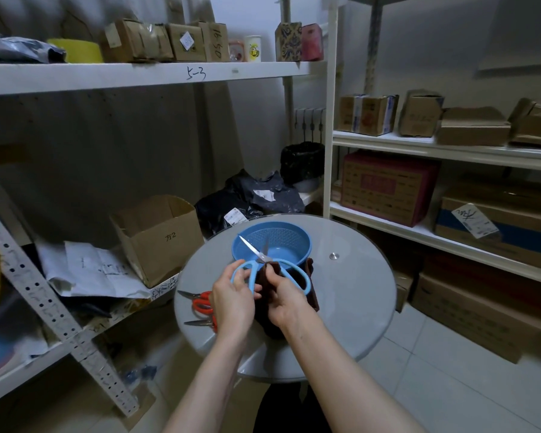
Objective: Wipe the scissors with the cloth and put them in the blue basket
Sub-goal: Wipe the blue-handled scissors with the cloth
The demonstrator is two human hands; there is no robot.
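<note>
Mid-wipe: scissors (260, 255) held over near rim of basket (294, 233), blades apart, pointing far-left; left hand (231, 303) gripping a handle loop, right hand (286, 303) pinching cloth (271, 267) near pivot. Next, probably: cloth along blades, away from edges, then down into basket.

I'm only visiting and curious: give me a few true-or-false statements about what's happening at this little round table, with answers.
1. The left hand holds the blue-handled scissors by a handle loop. True.
2. The cloth is white. False: it is dark brown.
3. The blue-handled scissors already lie in the blue basket. False: both hands hold them up at its near rim.
4. Red-handled scissors lie on the table. True.
5. The right hand is empty. False: it grips the cloth against the scissors.
</note>
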